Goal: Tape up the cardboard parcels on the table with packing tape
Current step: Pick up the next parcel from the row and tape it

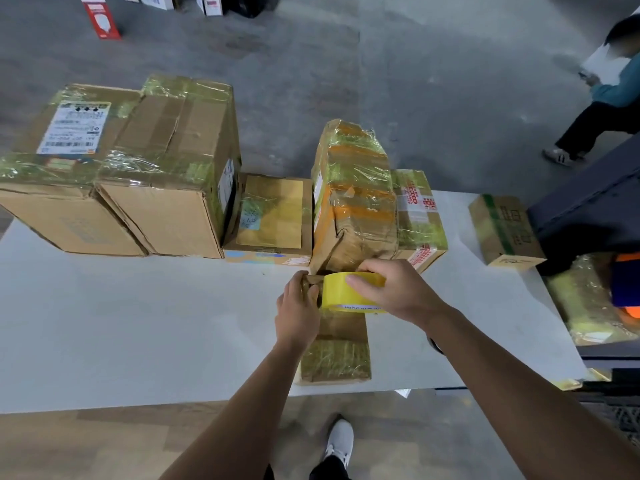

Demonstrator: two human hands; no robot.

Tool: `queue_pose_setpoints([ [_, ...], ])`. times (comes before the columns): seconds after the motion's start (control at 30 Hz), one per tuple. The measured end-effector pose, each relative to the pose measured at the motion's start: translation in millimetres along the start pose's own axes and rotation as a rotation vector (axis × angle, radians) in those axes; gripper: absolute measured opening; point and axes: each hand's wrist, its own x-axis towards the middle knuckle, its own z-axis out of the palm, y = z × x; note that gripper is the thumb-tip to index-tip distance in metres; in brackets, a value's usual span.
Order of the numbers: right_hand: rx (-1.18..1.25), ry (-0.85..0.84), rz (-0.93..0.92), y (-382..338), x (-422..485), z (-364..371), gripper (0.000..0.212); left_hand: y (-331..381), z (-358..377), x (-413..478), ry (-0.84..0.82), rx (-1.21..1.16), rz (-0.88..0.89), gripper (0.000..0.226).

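White table point(138, 323) ran L to R across the view, matte and plain, its near edge at 6 o'clock. Beyond it was a grey concrete floor point(415, 81), blotchy w/ darker patches. Under the near edge lay a tan wood-look strip point(104, 445) w/ a white shoe point(341, 441) on it.

The flat parcel point(337, 362) lay at the table's 5 o'clock, long axis pointing to 12, its near end banded in yellowish tape. L hand point(298, 313) had fingers curled round the parcel's far end. R hand point(391, 289) clasped the yellow tape roll point(337, 292), which stood on edge on that far end, just R of the L hand.

Back row, 9 to 3 o'clock:
- 2 big cartons side by side, touching: labelled one point(52, 202) and taller one point(173, 174)
- low box point(273, 216)
- tall wrapped parcel point(356, 202), leaning, right behind the roll
- red-printed box point(420, 216) against it
- green-strapped box point(505, 230), apart, near the R edge

A dark bulky unit point(588, 202) stood off the table at 3 o'clock. At 1–2 o'clock a seated person point(606, 109) held white paper. At 11 o'clock a red-white carton point(102, 19) stood on the floor.
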Motion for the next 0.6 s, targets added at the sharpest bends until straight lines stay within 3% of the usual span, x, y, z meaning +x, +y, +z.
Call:
queue_pose_setpoints([
  [0.1, -0.277, 0.052, -0.053, -3.1, 6.9, -4.3, 0.056, 0.1, -0.9, -0.3, 0.018, 0.081, 0.000, 0.034],
  [0.17, -0.410, 0.038, -0.006, -0.7, 8.7, -13.1, 0.056, 1.7, 0.0, -0.3, 0.021, 0.111, 0.014, 0.036],
  [0.23, -0.398, 0.013, 0.040, 1.8, 8.1, -17.8, 0.052, 4.0, -0.9, -1.3, 0.052, 0.180, 0.055, 0.043],
  [0.3, -0.436, 0.008, 0.025, -0.6, 9.4, -16.3, 0.054, 5.7, -2.5, -4.3, 0.099, 0.376, 0.207, 0.051],
  [0.4, -0.495, 0.000, -0.011, -7.3, 13.4, -12.9, 0.055, 8.1, 0.4, -18.1, -0.095, 0.720, 0.454, 0.057],
  [0.47, -0.445, 0.000, -0.012, -4.0, 14.1, -17.3, 0.055, 5.5, 2.2, -28.8, -0.207, 0.858, 0.470, 0.072],
  [0.6, -0.259, -0.037, -0.017, 10.1, 7.6, -30.0, 0.052, 2.4, 3.7, -31.1, -0.243, 0.947, 0.436, 0.083],
])
